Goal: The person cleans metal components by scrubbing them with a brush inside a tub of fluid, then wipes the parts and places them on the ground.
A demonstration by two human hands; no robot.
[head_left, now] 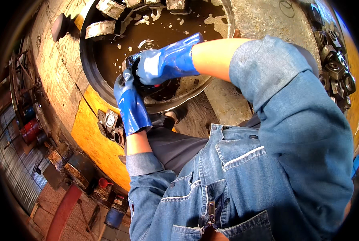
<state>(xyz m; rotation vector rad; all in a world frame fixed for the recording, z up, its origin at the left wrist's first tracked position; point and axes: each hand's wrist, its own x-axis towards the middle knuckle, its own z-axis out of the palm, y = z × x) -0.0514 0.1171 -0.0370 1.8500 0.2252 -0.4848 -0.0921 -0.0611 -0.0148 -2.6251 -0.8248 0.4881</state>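
My left hand [126,91], in a blue rubber glove, is closed on the lower left side of a wet, dark metal part [129,61]. Most of that part is hidden by the gloves. Pressed against its right side is my right hand [150,67], gloved alike, with its fingers curled in. What the right fingers grip is hidden; a small red spot shows just below them. Both hands are over a round dark basin [87,60] holding murky brown liquid [167,34] with patches of foam.
Several blocky metal castings [101,29] sit along the basin's far left inside edge. Metal housings with round holes [114,125] lie beside my left forearm, and more dark ones [334,64] are at far right. A round dark knob-like object [60,27] stands left of the basin.
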